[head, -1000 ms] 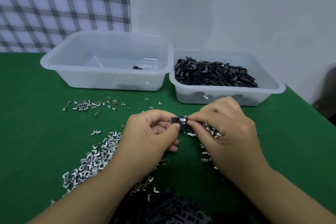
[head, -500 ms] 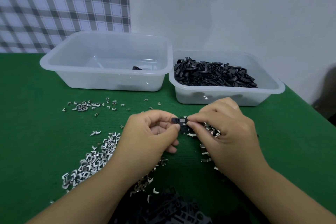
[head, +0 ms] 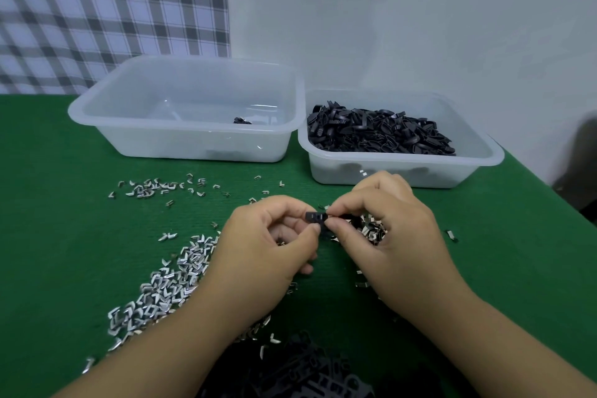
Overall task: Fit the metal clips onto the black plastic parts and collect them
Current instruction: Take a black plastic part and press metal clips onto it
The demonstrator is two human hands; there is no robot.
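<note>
A small black plastic part [head: 315, 216] is held above the green table between both hands. My left hand [head: 268, 249] pinches its left end with thumb and forefinger. My right hand [head: 387, 229] pinches its right end, where a bit of metal clip shows at the fingertips. A large heap of loose metal clips [head: 171, 275] lies to the left of my left wrist. More clips [head: 371, 229] lie under my right hand. A pile of black plastic parts [head: 303, 371] sits at the near edge between my forearms.
Two translucent plastic bins stand at the back. The left bin [head: 135, 136] holds one or two small dark pieces [head: 241, 120]. The right bin [head: 478, 168] is heaped with black parts [head: 378, 132]. Scattered clips [head: 151, 188] lie in front of the left bin. A wall rises close behind.
Almost nothing has moved. Both hands stay pinched on the black part in the same spot; the fingertips of my right hand have shifted slightly.
</note>
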